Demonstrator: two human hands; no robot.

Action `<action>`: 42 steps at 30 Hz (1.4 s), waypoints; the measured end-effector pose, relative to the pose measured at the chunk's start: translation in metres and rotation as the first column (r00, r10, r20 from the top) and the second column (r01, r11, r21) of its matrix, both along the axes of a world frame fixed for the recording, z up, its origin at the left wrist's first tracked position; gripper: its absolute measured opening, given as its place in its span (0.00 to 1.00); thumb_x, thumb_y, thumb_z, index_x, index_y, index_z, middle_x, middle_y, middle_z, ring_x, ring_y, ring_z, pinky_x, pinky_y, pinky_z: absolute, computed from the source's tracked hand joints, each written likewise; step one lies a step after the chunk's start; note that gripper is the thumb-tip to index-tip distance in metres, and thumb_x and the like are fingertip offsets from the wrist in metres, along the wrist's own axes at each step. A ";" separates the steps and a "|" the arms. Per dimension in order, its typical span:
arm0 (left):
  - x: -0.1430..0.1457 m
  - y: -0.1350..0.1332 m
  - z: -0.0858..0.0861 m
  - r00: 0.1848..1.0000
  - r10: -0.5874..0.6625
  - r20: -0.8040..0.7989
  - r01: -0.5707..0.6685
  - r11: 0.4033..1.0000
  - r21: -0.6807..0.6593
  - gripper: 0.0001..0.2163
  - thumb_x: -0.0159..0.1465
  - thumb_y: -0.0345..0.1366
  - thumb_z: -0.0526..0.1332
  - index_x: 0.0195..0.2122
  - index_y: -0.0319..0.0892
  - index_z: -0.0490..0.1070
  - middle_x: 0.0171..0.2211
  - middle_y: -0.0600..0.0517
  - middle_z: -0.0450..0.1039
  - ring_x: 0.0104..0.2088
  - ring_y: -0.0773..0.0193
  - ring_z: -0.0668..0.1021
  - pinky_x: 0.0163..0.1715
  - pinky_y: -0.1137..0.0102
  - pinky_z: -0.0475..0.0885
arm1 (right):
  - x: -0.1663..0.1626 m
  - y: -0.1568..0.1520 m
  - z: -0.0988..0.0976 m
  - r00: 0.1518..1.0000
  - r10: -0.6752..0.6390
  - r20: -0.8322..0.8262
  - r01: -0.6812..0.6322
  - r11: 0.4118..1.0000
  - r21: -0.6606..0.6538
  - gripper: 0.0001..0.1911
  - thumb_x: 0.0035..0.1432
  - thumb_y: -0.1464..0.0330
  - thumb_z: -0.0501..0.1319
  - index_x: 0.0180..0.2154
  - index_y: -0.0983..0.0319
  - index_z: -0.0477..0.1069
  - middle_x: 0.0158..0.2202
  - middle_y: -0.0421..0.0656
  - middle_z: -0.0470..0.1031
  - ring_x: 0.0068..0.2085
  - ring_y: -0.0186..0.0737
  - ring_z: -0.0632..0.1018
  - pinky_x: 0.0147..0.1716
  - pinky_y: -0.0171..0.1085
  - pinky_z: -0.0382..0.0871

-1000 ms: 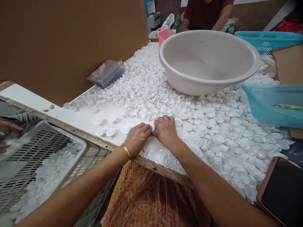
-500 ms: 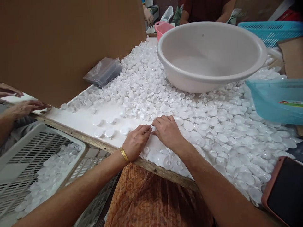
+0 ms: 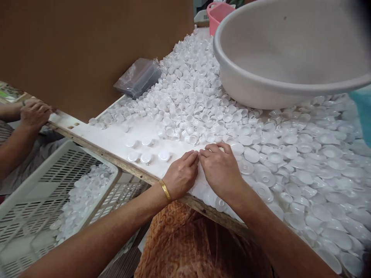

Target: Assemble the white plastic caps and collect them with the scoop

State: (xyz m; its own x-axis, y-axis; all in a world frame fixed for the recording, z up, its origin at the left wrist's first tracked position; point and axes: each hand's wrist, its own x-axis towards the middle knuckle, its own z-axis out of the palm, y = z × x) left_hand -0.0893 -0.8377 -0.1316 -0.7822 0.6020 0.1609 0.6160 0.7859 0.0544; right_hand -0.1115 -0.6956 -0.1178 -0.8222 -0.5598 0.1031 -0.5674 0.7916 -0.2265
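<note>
Near the table's front edge, my left hand (image 3: 183,173) and my right hand (image 3: 220,170) meet, their fingertips pinched together. Whatever they hold between them is hidden by the fingers. To the left of my left hand, several small white pieces with round flat tops (image 3: 146,157) stand apart in a loose group. White saucers (image 3: 264,178) lie spread to the right of my right hand. Behind my hands is a thick heap of tiny white cups (image 3: 199,108). More white discs (image 3: 220,204) lie under my right wrist by the edge.
A large pale basin (image 3: 261,90) rests on the pieces at the back right, with a pink container (image 3: 216,17) behind it. A plastic-wrapped packet (image 3: 139,77) lies beside the brown board (image 3: 87,50). Below left stands a white slatted basket (image 3: 62,162). Another person's hands (image 3: 36,114) are at far left.
The view has swung left, so the table and basin appear farther right. My hands stay together at the same part of the table. The other person's hands have come together.
</note>
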 end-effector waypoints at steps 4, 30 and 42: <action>0.006 0.007 -0.005 0.999 0.011 -0.036 -0.013 0.998 -0.055 0.11 0.62 0.29 0.50 0.40 0.30 0.69 0.44 0.38 0.68 0.51 0.54 0.67 0.52 0.60 0.66 | 0.004 0.002 0.002 1.000 -0.001 -0.015 0.001 1.000 0.027 0.13 0.58 0.76 0.50 0.34 0.61 0.72 0.39 0.42 0.75 0.46 0.39 0.69 0.56 0.45 0.43; 0.020 -0.015 0.010 0.930 0.344 0.131 -0.341 0.939 -0.048 0.07 0.60 0.34 0.58 0.36 0.40 0.73 0.29 0.48 0.70 0.35 0.59 0.71 0.36 0.65 0.67 | 0.013 0.001 -0.008 0.986 0.092 0.140 -0.078 0.991 -0.106 0.12 0.55 0.65 0.59 0.41 0.61 0.71 0.38 0.44 0.73 0.43 0.42 0.68 0.40 0.38 0.60; 0.024 -0.067 0.053 0.809 0.489 0.328 -0.442 0.872 -0.209 0.11 0.59 0.36 0.56 0.40 0.45 0.75 0.33 0.51 0.73 0.31 0.63 0.75 0.31 0.70 0.67 | 0.003 0.010 -0.014 0.994 0.021 0.110 -0.004 0.988 -0.154 0.17 0.55 0.66 0.59 0.48 0.59 0.68 0.44 0.45 0.70 0.46 0.42 0.67 0.43 0.39 0.61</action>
State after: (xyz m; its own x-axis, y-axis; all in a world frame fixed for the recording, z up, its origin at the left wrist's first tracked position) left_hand -0.0653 -0.9048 -0.0785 -0.9611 0.1467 -0.2339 0.1294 0.9877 0.0875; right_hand -0.1087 -0.6854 -0.1318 -0.8265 -0.5545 0.0971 -0.5414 0.7356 -0.4072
